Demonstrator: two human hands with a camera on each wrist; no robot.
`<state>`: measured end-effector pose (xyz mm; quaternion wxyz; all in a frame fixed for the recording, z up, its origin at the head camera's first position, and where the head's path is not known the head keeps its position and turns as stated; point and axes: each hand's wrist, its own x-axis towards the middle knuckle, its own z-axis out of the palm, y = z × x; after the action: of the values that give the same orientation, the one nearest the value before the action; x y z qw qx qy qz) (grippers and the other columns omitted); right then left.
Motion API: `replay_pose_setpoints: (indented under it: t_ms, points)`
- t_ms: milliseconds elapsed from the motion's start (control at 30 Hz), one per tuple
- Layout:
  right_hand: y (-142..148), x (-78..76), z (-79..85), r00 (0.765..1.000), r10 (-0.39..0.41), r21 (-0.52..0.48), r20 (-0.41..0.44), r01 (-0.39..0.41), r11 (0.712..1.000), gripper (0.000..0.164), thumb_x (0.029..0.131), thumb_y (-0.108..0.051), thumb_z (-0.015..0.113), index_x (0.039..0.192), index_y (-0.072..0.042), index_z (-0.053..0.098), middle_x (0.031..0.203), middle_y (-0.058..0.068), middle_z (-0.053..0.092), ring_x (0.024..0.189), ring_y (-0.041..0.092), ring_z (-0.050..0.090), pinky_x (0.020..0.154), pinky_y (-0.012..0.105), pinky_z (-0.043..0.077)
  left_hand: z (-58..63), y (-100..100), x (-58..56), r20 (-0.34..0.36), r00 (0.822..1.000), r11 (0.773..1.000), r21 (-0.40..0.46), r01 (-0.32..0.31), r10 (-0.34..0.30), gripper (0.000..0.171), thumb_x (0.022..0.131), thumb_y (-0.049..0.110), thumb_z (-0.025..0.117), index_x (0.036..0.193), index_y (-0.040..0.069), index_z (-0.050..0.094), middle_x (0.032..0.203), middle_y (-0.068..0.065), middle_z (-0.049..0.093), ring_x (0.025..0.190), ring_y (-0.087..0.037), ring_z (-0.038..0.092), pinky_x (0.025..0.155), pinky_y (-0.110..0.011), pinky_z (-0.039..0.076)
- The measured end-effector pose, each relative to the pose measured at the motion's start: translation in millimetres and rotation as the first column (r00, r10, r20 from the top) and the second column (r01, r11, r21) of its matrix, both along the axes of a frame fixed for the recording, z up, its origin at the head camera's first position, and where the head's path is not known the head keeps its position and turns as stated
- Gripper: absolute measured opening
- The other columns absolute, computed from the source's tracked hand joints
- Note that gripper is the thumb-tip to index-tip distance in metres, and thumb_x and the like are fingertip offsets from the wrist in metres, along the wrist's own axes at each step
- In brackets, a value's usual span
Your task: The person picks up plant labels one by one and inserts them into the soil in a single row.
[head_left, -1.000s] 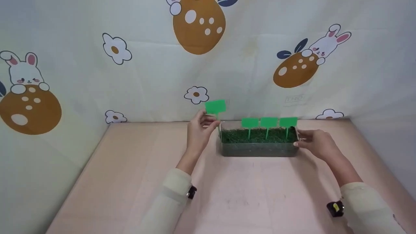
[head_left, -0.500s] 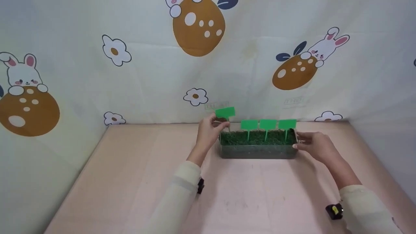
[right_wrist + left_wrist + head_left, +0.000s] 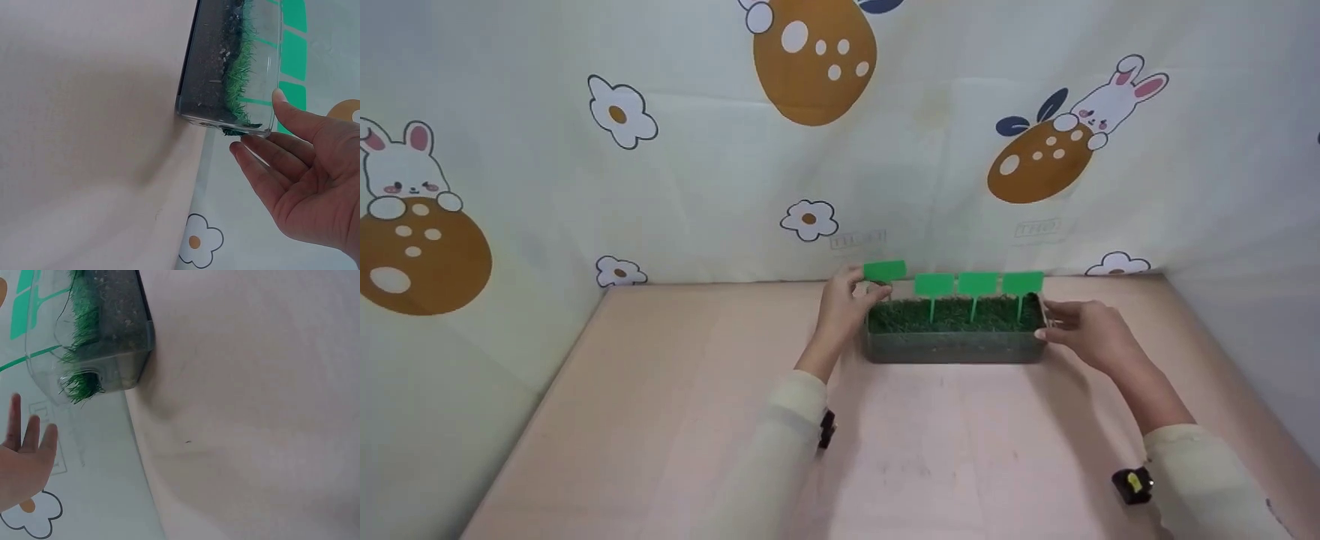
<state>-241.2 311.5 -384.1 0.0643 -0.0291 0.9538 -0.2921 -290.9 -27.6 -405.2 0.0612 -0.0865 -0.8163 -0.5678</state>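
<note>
Head view showed the left hand point(image 3: 846, 306) pinching a green label stake point(image 3: 884, 271) at the left end of the clear grass-filled planter point(image 3: 956, 346) on the surface point(image 3: 675, 420), while the right hand point(image 3: 1091, 332), fingers straight, touched the planter's right end beside three planted stakes point(image 3: 976, 283).

A pale pink tabletop point(image 3: 675, 420) is walled on three sides by a cream fabric backdrop point(image 3: 697, 180) printed with white rabbits point(image 3: 405, 169) hugging spotted brown eggs point(image 3: 814, 52) and with small white flowers point(image 3: 619, 112) with brown centres.
</note>
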Motion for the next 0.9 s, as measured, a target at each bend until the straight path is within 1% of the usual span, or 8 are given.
replay_pose_setpoints:
  t_ms: [167, 333, 433, 500, 600, 667, 767, 900]
  points:
    - [0, -0.2, 1.0, 1.000, -0.005, 0.001, -0.001, 0.005, 1.000, 0.067, 0.093, -0.027, 0.071, 0.145, 0.004, 0.044, 0.137, 0.028, 0.056, 0.127, 0.044, 0.056, 0.104, 0.060, 0.043, -6.2, 4, -0.9, 0.037, 0.999, 0.999, -0.048, -0.020, 0.022, 0.030, 0.091, 0.025, 0.074, 0.117, 0.010, 0.073, 0.139, -0.008, 0.053, 0.136, -0.026, 0.047, 0.118, -0.044, 0.035]
    - [1, -0.4, 0.3, 1.000, 0.000, 0.004, -0.005, 0.000, 1.000, 0.067, 0.093, -0.028, 0.071, 0.145, 0.004, 0.045, 0.136, 0.027, 0.056, 0.127, 0.044, 0.056, 0.104, 0.060, 0.043, -12.0, 6, -1.0, 0.060, 0.998, 0.995, -0.099, -0.029, 0.035, 0.028, 0.092, 0.023, 0.073, 0.115, 0.006, 0.074, 0.144, -0.014, 0.050, 0.139, -0.032, 0.044, 0.119, -0.046, 0.034]
    - [1, 0.3, -0.7, 1.000, 0.004, 0.007, 0.000, -0.004, 1.000, 0.067, 0.093, -0.029, 0.071, 0.145, 0.004, 0.045, 0.137, 0.028, 0.055, 0.127, 0.044, 0.055, 0.104, 0.060, 0.043, -14.6, 7, -0.3, 0.096, 0.994, 0.993, -0.108, -0.044, 0.054, 0.025, 0.092, 0.022, 0.073, 0.110, 0.005, 0.074, 0.146, -0.014, 0.048, 0.141, -0.032, 0.043, 0.119, -0.045, 0.033]
    - [1, 1.3, -1.1, 1.000, 0.007, 0.012, -0.005, -0.007, 1.000, 0.067, 0.093, -0.028, 0.071, 0.145, 0.004, 0.045, 0.137, 0.027, 0.055, 0.126, 0.044, 0.056, 0.104, 0.060, 0.044, -15.4, 8, 0.2, 0.107, 0.992, 0.992, -0.119, -0.049, 0.062, 0.022, 0.091, 0.023, 0.074, 0.103, 0.004, 0.075, 0.146, -0.013, 0.048, 0.141, -0.031, 0.043, 0.118, -0.045, 0.034]
    - [0, 2.1, -1.5, 1.000, 0.010, 0.014, -0.014, -0.010, 1.000, 0.066, 0.093, -0.027, 0.071, 0.145, 0.005, 0.045, 0.138, 0.027, 0.055, 0.126, 0.043, 0.057, 0.104, 0.059, 0.044, -15.2, 9, -0.3, 0.101, 0.993, 0.989, -0.137, -0.049, 0.064, 0.019, 0.091, 0.023, 0.074, 0.091, 0.004, 0.073, 0.146, -0.011, 0.049, 0.140, -0.031, 0.044, 0.117, -0.044, 0.037]
    - [-1, 1.8, -1.2, 1.000, 0.012, 0.011, -0.017, -0.012, 1.000, 0.066, 0.093, -0.028, 0.071, 0.145, 0.005, 0.045, 0.138, 0.027, 0.055, 0.126, 0.043, 0.056, 0.105, 0.060, 0.043, -15.2, 10, -1.1, 0.089, 0.994, 0.987, -0.153, -0.053, 0.067, 0.018, 0.090, 0.023, 0.074, 0.088, 0.005, 0.072, 0.146, -0.010, 0.050, 0.139, -0.031, 0.045, 0.115, -0.043, 0.039]
    - [0, 0.7, -0.2, 1.000, 0.010, 0.008, -0.008, -0.010, 1.000, 0.068, 0.093, -0.030, 0.071, 0.145, 0.005, 0.044, 0.137, 0.028, 0.056, 0.127, 0.045, 0.054, 0.105, 0.061, 0.042, -17.2, 11, -2.3, 0.076, 0.995, 0.982, -0.177, -0.057, 0.072, 0.018, 0.090, 0.023, 0.075, 0.091, 0.005, 0.073, 0.144, -0.009, 0.051, 0.136, -0.030, 0.049, 0.111, -0.042, 0.043]
    - [0, -0.4, 1.1, 1.000, 0.005, 0.007, -0.003, -0.005, 1.000, 0.068, 0.093, -0.030, 0.071, 0.145, 0.005, 0.045, 0.136, 0.028, 0.056, 0.127, 0.046, 0.054, 0.105, 0.061, 0.042, -20.6, 12, -2.9, 0.061, 0.994, 0.979, -0.189, -0.077, 0.090, 0.021, 0.089, 0.021, 0.076, 0.102, 0.006, 0.075, 0.142, -0.008, 0.051, 0.133, -0.028, 0.052, 0.110, -0.040, 0.045]
